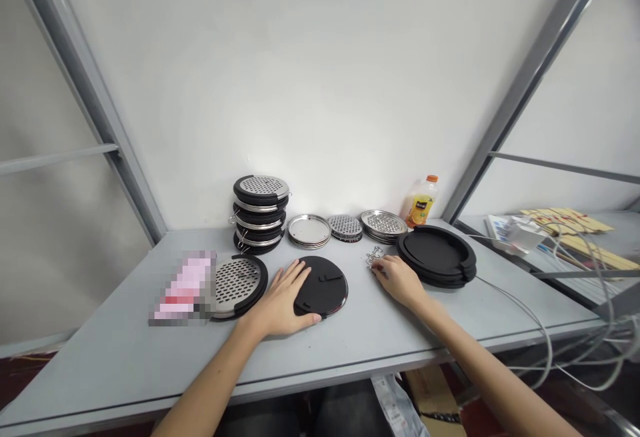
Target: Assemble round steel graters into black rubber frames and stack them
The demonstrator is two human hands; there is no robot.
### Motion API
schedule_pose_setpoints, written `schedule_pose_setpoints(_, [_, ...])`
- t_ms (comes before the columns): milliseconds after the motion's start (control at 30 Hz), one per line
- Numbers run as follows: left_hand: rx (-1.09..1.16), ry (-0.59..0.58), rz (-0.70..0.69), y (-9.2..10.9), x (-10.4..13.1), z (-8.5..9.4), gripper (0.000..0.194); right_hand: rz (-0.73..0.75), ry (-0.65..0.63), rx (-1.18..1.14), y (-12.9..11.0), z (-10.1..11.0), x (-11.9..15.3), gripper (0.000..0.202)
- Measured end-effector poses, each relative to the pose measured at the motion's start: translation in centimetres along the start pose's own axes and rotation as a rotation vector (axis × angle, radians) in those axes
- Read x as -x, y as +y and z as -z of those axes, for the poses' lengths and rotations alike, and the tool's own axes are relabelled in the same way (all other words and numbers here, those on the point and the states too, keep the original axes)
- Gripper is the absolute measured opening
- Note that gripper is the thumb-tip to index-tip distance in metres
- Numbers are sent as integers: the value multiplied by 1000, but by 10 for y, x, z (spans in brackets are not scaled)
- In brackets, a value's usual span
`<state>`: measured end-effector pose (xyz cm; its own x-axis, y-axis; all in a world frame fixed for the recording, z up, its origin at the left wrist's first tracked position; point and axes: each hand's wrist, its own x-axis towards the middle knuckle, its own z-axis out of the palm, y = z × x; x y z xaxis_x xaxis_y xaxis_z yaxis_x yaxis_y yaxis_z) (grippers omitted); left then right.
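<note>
With a round black disc (325,287) lying flat near the middle of a pale grey table (350,340), right of the left hand (284,302) and partly under it. Spread over the disc's upper left edge with long, straight fingers, slightly apart; resting with the thumb stretched out along the lower edge; open, not closed around anything. Well apart from the disc, to its right, at a small cluster of wire clips (375,254), bent down with the fingertips of the right hand (400,282); touching the near end of the cluster, though impossible to tell whether pinching a clip or only resting there. Just left of the left hand, past a perforated silver disc with a black rim (235,287), on to a pixelated pink patch (187,284). Behind, near the white wall, from left to right: past a tall stack of rimmed perforated discs (261,214), shallow silver trays (309,229), a low pile of small perforated discs (345,226) and a pile of larger ones (384,224), to an orange-capped bottle (423,204). Just beside the right hand, on its right, up against nested black round dishes (437,255).
</note>
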<state>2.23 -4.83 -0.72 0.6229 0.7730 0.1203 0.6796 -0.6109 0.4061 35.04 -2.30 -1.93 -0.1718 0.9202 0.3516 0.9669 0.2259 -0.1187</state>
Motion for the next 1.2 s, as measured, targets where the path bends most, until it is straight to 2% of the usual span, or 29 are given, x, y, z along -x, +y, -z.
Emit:
schedule_pose_setpoints(167, [13,-9,12,0,0,2,93,40,5,63,3,1,-9,23])
schedule_pose_setpoints(333, [22,-18,26,2,1,4,92,-50,182,-71,4,1,-18,24])
schedule_pose_setpoints(433, [34,-18,32,3,1,5,92,-112,234,-396,-10,2,-28,21])
schedule_pose_setpoints(567, [42,13,41,2,1,3,91,-70,238,-984,-43,0,-49,27])
schedule_pose_setpoints(700, [57,39,30,0,0,1,89,-217,181,-1470,-73,-7,-69,28])
schedule_pose_setpoints(833, [72,37,34,-1,-1,0,89,-359,45,-1780,-82,-15,-76,22])
schedule_pose_setpoints(1000, [80,35,36,0,-1,1,89,-438,-60,-1828,-73,-21,-72,19])
schedule_pose_setpoints(1200, [60,24,48,3,0,0,91,-400,-233,-1896,-77,-15,-66,18])
